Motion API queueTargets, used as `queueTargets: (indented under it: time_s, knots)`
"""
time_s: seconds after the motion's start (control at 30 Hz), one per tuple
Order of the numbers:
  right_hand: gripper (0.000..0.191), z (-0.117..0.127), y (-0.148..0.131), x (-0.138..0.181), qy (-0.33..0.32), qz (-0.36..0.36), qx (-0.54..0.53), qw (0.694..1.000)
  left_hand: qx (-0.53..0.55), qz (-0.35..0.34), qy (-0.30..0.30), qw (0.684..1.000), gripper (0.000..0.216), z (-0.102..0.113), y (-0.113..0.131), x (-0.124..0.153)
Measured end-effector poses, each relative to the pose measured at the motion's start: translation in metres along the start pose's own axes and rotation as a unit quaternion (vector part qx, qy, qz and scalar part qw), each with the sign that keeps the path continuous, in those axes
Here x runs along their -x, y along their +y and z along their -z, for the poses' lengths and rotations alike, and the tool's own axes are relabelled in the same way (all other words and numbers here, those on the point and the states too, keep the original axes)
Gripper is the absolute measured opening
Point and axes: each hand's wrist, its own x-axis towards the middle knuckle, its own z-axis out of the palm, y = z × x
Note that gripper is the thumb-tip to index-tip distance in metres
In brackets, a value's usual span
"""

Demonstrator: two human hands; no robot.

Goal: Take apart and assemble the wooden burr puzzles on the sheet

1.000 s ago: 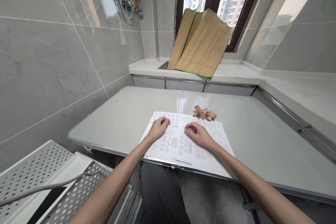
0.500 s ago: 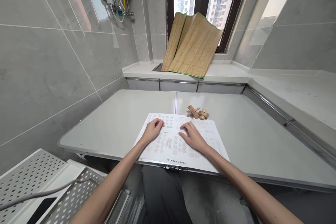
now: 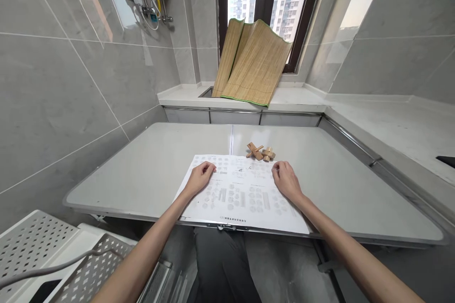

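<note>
A large printed sheet of paper [image 3: 231,199], with rows of small grey diagrams, lies flat on the table at its near edge. My left hand [image 3: 199,177] rests on its upper left part, fingers curled in and thumb against them, with nothing seen in them. On the upper right part, near the paper's edge, is my right hand [image 3: 285,180]; its fingers are bent down and held together, fingertips partly hidden. Just beyond the sheet's far edge sit two interlocking wooden puzzles, a cross-shaped one with a thin stick [image 3: 254,151] and a more compact one [image 3: 268,154]. Neither hand touches them.
The light grey folding table [image 3: 142,165] has a seam down its middle. Behind it, a bamboo mat [image 3: 254,66] leans on the white counter [image 3: 298,97] by the window. A white perforated rack [image 3: 39,232] with a grey cable stands at lower left. Tiled walls flank both sides.
My right hand has moved right across the sheet, from its middle to its right edge, and its fingers have drawn together. My left hand stays in place on the paper. The view has shifted slightly.
</note>
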Motion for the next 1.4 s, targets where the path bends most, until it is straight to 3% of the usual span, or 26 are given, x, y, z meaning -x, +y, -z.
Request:
queueTargets:
  time_s: [0.2,0.5,0.67,0.93,1.1,1.23,1.4]
  knots:
    - [0.02,0.0,0.021,-0.009,0.051,-0.062,0.035,0.996,-0.004,-0.001,-0.003,1.0,0.039,0.0,0.003,0.0]
    - [0.033,0.0,0.026,-0.02,0.095,-0.098,0.015,0.991,-0.009,0.002,-0.004,1.0,0.038,-0.001,0.002,-0.002]
    - [0.044,0.006,0.02,-0.035,0.089,-0.093,0.004,0.992,-0.003,0.0,-0.002,1.0,0.039,0.0,0.005,-0.001]
    - [0.037,0.002,0.003,-0.052,0.044,-0.094,-0.028,0.994,0.008,0.001,-0.004,1.0,0.034,-0.001,0.004,0.0]
    - [0.028,0.003,-0.004,-0.055,0.035,-0.15,-0.083,0.985,0.011,0.005,-0.006,1.0,0.034,-0.001,0.003,0.001]
    - [0.035,0.01,-0.01,-0.052,0.069,-0.188,-0.157,0.967,0.007,0.008,-0.007,1.0,0.034,-0.001,0.003,0.001]
    - [0.051,0.012,-0.037,-0.041,0.038,-0.138,-0.304,0.942,0.004,0.008,-0.005,1.0,0.034,-0.002,0.002,-0.001]
